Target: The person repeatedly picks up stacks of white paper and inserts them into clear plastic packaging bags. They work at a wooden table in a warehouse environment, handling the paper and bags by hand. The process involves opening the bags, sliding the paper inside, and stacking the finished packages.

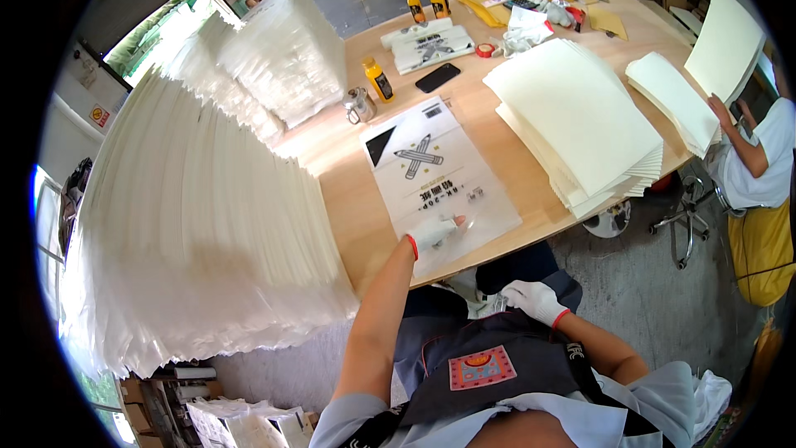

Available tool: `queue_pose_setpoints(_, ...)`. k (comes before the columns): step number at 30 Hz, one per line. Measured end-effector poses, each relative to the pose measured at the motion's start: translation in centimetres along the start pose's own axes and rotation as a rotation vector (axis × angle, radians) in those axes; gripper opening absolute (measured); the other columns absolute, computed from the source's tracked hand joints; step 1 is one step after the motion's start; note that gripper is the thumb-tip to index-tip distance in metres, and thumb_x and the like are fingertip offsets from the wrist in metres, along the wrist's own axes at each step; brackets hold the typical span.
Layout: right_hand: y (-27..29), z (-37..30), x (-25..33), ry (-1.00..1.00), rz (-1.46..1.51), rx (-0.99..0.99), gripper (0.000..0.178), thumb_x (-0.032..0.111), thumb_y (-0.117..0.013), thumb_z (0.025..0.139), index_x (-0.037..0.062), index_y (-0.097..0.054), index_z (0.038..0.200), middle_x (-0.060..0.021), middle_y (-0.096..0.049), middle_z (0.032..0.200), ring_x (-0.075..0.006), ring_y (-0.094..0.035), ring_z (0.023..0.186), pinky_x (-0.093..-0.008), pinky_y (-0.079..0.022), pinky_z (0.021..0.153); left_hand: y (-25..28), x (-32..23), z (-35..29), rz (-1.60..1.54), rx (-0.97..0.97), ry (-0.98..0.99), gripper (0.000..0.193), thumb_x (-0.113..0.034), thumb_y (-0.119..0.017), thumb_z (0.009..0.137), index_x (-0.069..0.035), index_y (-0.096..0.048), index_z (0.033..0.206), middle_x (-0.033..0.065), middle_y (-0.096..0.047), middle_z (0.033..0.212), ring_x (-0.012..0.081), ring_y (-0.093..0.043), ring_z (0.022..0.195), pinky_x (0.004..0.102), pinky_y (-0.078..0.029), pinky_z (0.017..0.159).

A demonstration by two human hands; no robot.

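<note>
—Nearest, the right hand [535, 300], low and right of the packet [444, 181]: clamped or empty, I can't tell!

—And the left hand [433, 234] lies flat on the packet's near end, packet on the table [348, 216], gripping nothing visible. Steadying it, I'd judge; any next move calls for light pressure (looks slippery, that).

—Any writing?

—Black lettering [437, 194], then crossed-pencil print [419, 157] on the packet; beyond it, leftward, a dark-labelled bottle [378, 80]!
</note>
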State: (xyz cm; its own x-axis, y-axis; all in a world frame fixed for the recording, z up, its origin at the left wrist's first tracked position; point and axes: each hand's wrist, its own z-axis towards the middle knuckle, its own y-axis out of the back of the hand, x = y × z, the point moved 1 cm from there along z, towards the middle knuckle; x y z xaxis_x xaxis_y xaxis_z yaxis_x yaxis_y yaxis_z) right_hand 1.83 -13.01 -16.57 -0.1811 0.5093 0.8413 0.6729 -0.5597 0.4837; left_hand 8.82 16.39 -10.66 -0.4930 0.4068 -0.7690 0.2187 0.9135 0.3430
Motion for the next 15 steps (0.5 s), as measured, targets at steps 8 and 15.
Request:
queue_pose_setpoints(8, 1.7, 3.9, 4.9, -0.055, 0.313, -0.038, 0.028, 0.028, -0.05, 0.093, 0.0057, -0.064, 0.103, -0.0081, -0.067, 0.081, -0.0158, -0.063, 0.069, -0.0288, -0.05, 0.066, -0.4, 2.3, 1.7, -0.003, 0.028, -0.13, 0.018, -0.025, -0.062, 0.084, -0.007, -0.065, 0.081, -0.0018, -0.053, 0.065, 0.0074, -0.048, 0.057, 0.0257, -0.038, 0.049)
queue_pose_setpoints(15, 2.2, 6.3, 4.5, -0.065, 0.488, -0.028, 0.033, 0.033, -0.049, 0.093, 0.0033, -0.062, 0.1, -0.0056, -0.067, 0.08, -0.0112, -0.06, 0.065, -0.0238, -0.049, 0.06, -0.4, 1.4, 1.0, 0.156, -0.281, -0.388, 0.017, -0.014, -0.055, 0.083, -0.001, -0.067, 0.084, 0.0105, -0.062, 0.081, 0.0226, -0.059, 0.08, 0.0327, -0.045, 0.073)
